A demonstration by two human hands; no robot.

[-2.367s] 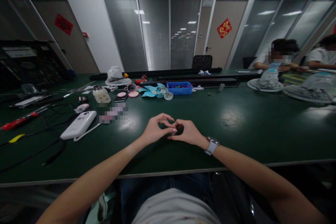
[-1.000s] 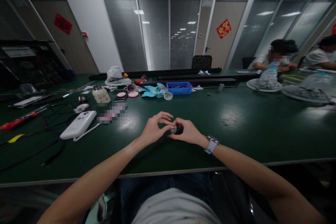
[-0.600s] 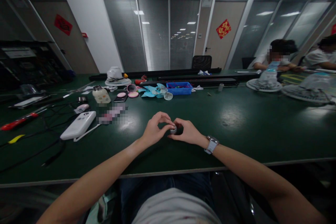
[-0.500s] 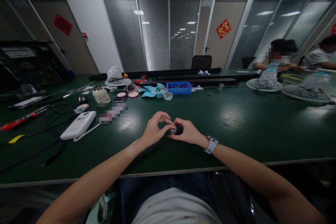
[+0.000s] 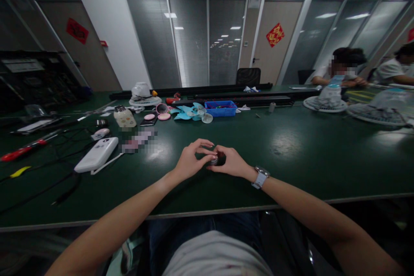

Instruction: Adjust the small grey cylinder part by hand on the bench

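Note:
In the head view a small metal cylinder (image 5: 214,161) stands between my two hands, low over the green table (image 5: 310,159). It is mostly covered by fingers, so its exact kind does not show. My left hand (image 5: 194,157) pinches its top with thumb and index finger, while the other fingers are raised. My right hand (image 5: 234,162), with a watch (image 5: 260,177) on the wrist, curls thumb and fingers round its side. A similar grey cylinder (image 5: 272,107) stands upright farther back on the table.
Behind my hands lie blue fan blades (image 5: 189,112) and a blue basket (image 5: 221,109) of small parts. To the left are a white power bank (image 5: 97,154), a bottle (image 5: 124,117), cables and a red screwdriver (image 5: 24,150). White fan parts (image 5: 326,102) and a co-worker (image 5: 346,69) are at right.
My left fingertips have shifted slightly over the top of the metal cylinder and now cover more of it. My right hand stays in place.

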